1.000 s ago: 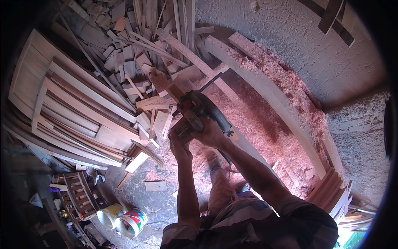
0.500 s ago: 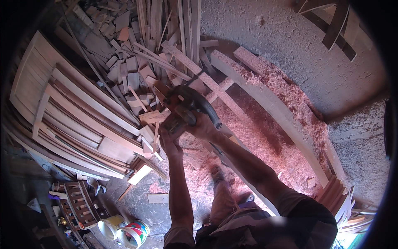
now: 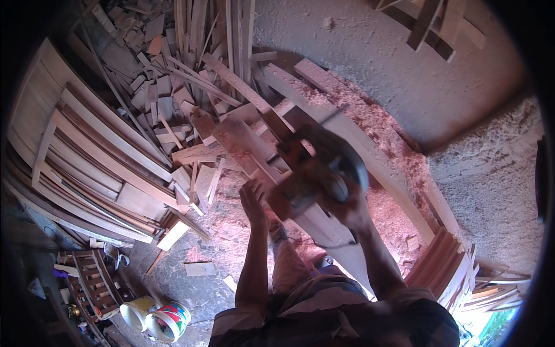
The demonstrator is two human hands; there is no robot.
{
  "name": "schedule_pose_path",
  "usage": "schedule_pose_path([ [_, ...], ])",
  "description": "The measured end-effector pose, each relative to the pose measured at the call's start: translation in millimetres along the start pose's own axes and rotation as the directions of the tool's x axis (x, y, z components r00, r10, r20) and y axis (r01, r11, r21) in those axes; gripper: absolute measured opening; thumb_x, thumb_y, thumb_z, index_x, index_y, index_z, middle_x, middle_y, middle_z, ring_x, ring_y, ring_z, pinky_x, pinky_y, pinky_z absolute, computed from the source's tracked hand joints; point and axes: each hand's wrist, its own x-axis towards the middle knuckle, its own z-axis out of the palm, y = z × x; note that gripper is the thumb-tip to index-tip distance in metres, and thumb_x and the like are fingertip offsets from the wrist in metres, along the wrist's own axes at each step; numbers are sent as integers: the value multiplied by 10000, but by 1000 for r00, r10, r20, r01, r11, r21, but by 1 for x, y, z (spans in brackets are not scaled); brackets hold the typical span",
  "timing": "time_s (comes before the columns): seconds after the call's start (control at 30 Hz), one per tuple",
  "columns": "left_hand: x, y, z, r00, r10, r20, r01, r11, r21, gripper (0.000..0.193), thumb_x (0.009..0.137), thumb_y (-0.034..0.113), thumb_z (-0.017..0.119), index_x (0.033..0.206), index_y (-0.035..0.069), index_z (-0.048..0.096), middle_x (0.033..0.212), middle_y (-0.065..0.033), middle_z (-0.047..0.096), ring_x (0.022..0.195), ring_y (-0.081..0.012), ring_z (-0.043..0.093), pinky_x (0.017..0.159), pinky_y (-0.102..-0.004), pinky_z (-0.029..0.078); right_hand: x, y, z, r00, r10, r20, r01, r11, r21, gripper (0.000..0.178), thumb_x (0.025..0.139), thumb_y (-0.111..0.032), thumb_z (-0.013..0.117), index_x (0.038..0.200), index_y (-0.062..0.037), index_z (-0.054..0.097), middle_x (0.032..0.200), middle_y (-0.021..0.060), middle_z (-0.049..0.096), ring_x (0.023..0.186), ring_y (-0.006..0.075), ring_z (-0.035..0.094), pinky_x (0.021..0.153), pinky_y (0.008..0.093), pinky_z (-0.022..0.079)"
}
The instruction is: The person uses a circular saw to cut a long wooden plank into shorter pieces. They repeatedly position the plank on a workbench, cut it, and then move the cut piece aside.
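My right hand grips the handle of a dark, motion-blurred handheld power tool. Its round guard and flat base make it look like a circular saw, and a thin rod sticks out at its far side. Beneath the tool runs a wooden plank, dusted with pinkish sawdust and slanting toward my body. My left hand is beside the plank's left edge, fingers apart and holding nothing. Blur hides whether the tool touches the wood.
Offcuts pile up at the far left, beside leaning boards. Pink shavings cover a long beam and the floor to the right. Two buckets stand near left, and a cord trails by my foot.
My right hand has swung the power tool to the right, uncovering more of the plank. My left hand has let go of the tool and opened. The view has shifted slightly.
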Motion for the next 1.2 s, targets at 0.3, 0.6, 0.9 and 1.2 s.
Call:
schedule_pose_path([
  [0.3,-72,-133,72,998,1,-65,42,758,651,773,848,323,767,1391,-95,408,1330,-311,569,1195,-398,607,995,-464,487,-229,51,-110,956,225,-188,-239,969,-57,427,801,-182,754,1184,-4,692,836,86,712,715,143,658,655,338,531],
  [0.6,-184,-151,57,997,-72,33,33,752,658,381,876,174,661,1184,-43,600,1084,-255,679,1012,-403,679,866,-489,530,-315,55,-163,824,511,-245,-488,859,151,401,768,-114,718,1147,14,697,755,27,670,624,96,597,565,283,466],
  [0.9,-201,-158,49,985,-47,168,-165,67,984,1161,731,427,855,1617,105,177,1583,-303,270,1469,-477,280,1199,-615,210,-313,36,-165,851,445,-279,-398,893,209,441,779,-68,684,1209,32,677,786,32,668,625,97,602,570,271,476],
  [1.2,-150,-139,-49,838,60,542,-483,-381,788,960,786,292,808,1605,206,314,1645,-251,236,1508,-505,207,1183,-689,182,-322,39,-173,845,454,-282,-421,891,171,425,783,-77,700,1192,36,678,798,36,669,635,98,604,579,262,472],
])
